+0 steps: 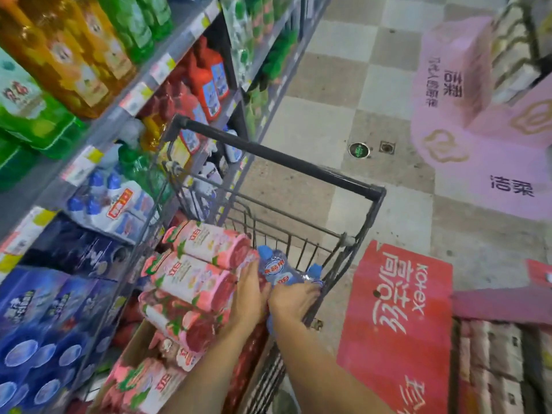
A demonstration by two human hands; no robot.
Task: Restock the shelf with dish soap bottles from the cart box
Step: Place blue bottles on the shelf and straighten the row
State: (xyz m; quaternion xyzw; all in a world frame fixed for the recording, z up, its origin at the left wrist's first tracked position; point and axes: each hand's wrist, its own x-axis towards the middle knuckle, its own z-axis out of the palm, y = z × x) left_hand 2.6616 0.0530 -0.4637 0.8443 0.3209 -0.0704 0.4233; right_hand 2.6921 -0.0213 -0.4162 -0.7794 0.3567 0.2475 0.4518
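Forearms, two, bare, rise from the bottom edge of the frame toward the centre. Shelving (167, 70), grey metal, fills the left side; its price strips are too blurred to read. Upper left: orange and green bottles (74, 46). Below them, red bottles with blue labels (209, 85); lower left, blue packs (38, 330), print not readable.

Pink wrapped bales (466, 94), upper right on the checkered floor, printed 洁柔 in dark characters.

Red carton (397, 327), flattened, lower right, white print "Kotex" with large Chinese characters beside it.

Cart (277, 153), grey wire with a dark handle bar, centre of the frame, close against the shelving. Cardboard box (140, 339) in the cart, lower centre, only part of its rim showing.

Pink and red floral packs (194, 279), cylindrical, stacked in the cart left of centre; logo not legible.

Dish soap bottles (276, 270), clear with blue caps, lie at the cart's right end, centre of the frame; a round blue-and-white label with a red patch, characters too small to read.

Left hand (249, 289), fingers straight, lies against the pink packs and the nearest bottle. Right hand (294, 301), fingers curled over a bottle against the cart's wire side.
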